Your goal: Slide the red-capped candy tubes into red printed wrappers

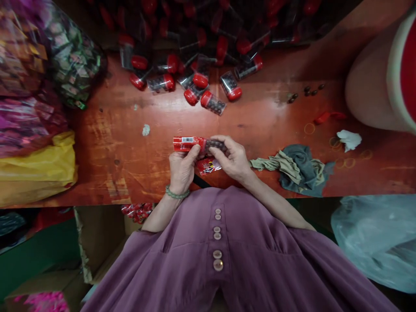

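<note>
Both hands meet over the front edge of the table, holding one small package between them. My left hand (184, 167), with a green bead bracelet at the wrist, pinches a red printed wrapper (183, 143) that has a white barcode. The fingers of my right hand (232, 158) are closed round a clear tube of dark balls (212, 145), whose end meets the wrapper. Just under the fingers lies a second red packet (208, 166) with a clear edge. Beyond the hands, several red-capped tubes (212, 102) of dark balls lie loosely.
A large pile of capped tubes fills the back. Bags of small packets (69, 56) and a yellow bag (39, 160) stand left. On the right are a bucket (370, 82), loose balls (314, 92), rubber bands, white tissue (349, 140) and a grey-green cloth (297, 169).
</note>
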Demonstrator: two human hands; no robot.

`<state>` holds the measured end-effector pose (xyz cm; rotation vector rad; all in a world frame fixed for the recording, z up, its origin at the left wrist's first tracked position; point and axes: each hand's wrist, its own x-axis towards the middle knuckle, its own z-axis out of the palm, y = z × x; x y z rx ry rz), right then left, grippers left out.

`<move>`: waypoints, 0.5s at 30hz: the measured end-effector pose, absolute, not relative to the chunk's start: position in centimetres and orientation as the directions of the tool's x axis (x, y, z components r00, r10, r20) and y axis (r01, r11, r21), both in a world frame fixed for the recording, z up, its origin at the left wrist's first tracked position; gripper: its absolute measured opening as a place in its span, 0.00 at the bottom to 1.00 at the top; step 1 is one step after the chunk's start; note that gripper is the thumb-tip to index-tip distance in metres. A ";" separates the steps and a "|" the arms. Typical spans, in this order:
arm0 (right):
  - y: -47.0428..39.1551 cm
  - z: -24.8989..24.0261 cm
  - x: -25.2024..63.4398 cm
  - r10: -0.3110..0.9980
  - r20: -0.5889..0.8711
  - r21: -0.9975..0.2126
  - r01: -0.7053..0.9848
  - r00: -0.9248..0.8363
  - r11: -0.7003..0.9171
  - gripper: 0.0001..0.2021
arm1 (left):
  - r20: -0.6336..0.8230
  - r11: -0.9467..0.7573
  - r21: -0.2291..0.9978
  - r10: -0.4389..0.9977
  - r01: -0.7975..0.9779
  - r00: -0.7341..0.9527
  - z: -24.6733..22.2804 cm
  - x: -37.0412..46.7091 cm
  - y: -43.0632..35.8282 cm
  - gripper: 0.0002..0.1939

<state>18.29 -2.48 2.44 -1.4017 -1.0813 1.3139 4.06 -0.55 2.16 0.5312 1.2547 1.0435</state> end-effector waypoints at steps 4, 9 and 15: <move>-2.3 2.0 17.6 0.970 -0.241 -0.970 -0.041 0.033 -0.240 0.16 | -0.507 0.467 0.822 0.861 -0.325 -0.045 1.9 4.0 0.1 0.24; -2.3 2.5 17.4 0.964 -0.267 -0.960 -0.084 -0.011 -0.267 0.14 | -0.491 0.471 0.858 0.869 -0.203 -0.059 2.6 3.1 0.0 0.24; -0.5 2.9 19.2 0.992 -0.027 -0.976 0.216 -0.119 0.000 0.22 | -0.449 0.452 0.851 0.890 -0.268 0.073 2.6 4.2 1.3 0.24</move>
